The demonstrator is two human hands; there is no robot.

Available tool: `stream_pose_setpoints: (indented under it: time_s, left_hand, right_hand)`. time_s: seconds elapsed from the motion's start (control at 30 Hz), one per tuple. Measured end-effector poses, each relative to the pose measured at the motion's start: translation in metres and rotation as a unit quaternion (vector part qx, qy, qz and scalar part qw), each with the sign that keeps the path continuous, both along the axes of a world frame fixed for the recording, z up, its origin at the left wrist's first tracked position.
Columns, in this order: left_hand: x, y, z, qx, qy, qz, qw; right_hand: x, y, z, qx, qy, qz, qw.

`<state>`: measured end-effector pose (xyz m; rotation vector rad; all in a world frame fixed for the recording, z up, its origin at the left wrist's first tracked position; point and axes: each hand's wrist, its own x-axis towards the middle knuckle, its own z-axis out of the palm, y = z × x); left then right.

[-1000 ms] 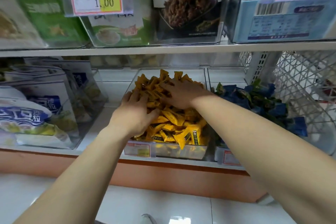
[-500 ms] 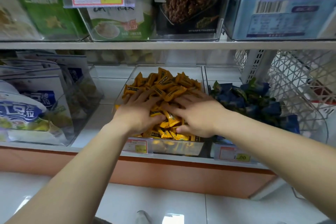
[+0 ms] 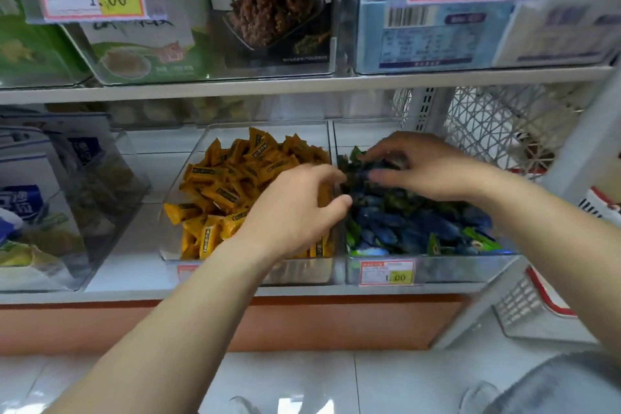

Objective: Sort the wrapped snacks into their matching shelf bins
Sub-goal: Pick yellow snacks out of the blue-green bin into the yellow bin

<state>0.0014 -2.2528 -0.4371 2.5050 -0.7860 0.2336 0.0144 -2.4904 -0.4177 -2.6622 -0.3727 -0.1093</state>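
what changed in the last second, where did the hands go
Both hands moved right. The right hand, off the yellow snacks, now reaches into the blue and green snacks. The left hand hovers at the divider between the two piles. Whether either grips a wrapper is unclear. Both piles stayed put.

The yellow snacks (image 3: pixel 235 185) and, at 3 o'clock of them, the blue snacks (image 3: pixel 403 218) are wrapped in shiny, crinkled plastic film. Their 2 bins, the yellow bin (image 3: pixel 302 272) and the blue bin (image 3: pixel 453 269), are clear glossy plastic. The shelf (image 3: pixel 302 86) looks like smooth white painted metal. At 2 o'clock, the mesh panel (image 3: pixel 497 124) is white lattice. At 6 o'clock, the floor (image 3: pixel 285 376) is glossy tile.
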Motion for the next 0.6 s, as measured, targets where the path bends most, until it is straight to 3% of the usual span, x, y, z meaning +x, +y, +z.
stream_pose_setpoints:
  time_s: [0.1,0.37,0.5,0.6]
  left_hand:
    - [0.005,-0.020,-0.015,0.038,-0.003,0.007,0.999]
    - [0.024,-0.025,-0.029,0.045,0.043,0.064,0.996]
    - [0.024,-0.023,-0.030,0.044,0.073,0.052,0.995]
    - [0.025,-0.021,-0.029,0.055,0.086,0.054,0.993]
  right_hand:
    - [-0.007,-0.037,-0.026,0.037,-0.004,-0.070,0.997]
    - [0.015,-0.006,-0.067,-0.137,0.111,0.083,0.981]
    - [0.026,0.006,-0.083,-0.241,0.173,0.079,0.952]
    - [0.024,0.007,-0.087,-0.274,0.152,0.086,0.946]
